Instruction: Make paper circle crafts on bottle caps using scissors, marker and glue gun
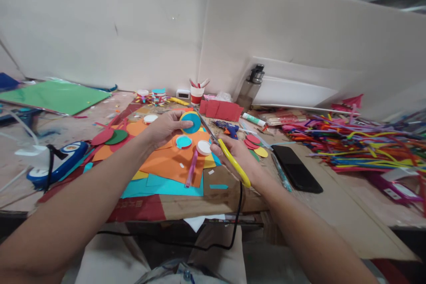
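Note:
My left hand [166,128] is closed on a round blue disc with a yellow rim [191,122], held just above the table. My right hand [238,156] grips yellow-handled scissors [229,159]; their blades reach up-left to the disc's right edge. Below the disc lie orange paper sheets [166,162], a second blue disc with a red rim [183,142], a white lid [203,147] and a pink pen [191,167]. Blue paper [159,186] lies under the orange.
A black phone [297,162] lies right of my right hand, a heap of coloured pipe cleaners [359,142] beyond it. A blue glue gun [229,129], red card pieces [221,110], a cup [196,94], a bottle [251,86], a green sheet [55,96] and a blue device [58,162] stand around.

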The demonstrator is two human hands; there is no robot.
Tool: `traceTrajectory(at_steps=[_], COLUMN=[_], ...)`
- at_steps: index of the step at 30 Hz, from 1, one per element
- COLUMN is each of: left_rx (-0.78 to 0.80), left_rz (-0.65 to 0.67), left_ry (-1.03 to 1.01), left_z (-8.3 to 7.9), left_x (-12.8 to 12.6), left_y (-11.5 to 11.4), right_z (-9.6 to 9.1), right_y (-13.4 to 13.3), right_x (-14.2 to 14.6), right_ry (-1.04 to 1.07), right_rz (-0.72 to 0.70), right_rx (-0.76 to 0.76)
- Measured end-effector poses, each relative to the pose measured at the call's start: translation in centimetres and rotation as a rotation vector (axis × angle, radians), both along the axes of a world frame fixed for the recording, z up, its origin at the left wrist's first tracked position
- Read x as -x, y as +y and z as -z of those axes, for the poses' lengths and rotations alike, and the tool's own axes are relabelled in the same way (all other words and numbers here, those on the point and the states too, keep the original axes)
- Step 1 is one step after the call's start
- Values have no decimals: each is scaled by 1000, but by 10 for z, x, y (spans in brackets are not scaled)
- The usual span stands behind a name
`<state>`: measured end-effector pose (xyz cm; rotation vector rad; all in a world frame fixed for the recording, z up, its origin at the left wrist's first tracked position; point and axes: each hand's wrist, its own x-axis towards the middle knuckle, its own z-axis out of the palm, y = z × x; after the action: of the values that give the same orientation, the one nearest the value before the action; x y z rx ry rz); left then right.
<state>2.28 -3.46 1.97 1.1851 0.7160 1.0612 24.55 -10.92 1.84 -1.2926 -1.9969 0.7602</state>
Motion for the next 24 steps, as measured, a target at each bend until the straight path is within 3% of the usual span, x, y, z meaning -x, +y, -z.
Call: traceTrajectory(at_steps=[8,15,20,24], left_rx=[-64,-76,-73,-69], left_rz=[69,70,-16,-171], left_ry=[121,130,61,-63], left_z=[3,4,4,3], left_x=[17,17,16,19], left_y=[13,13,14,18], right_z=[1,-1,1,4], right_y=[2,0,3,11], right_x=[-4,-2,-6,-13], right_ry=[-31,-62,-76,-71], right_rz=[-58,-58,-116,-16], right_rx=[-47,-59,-52,-68])
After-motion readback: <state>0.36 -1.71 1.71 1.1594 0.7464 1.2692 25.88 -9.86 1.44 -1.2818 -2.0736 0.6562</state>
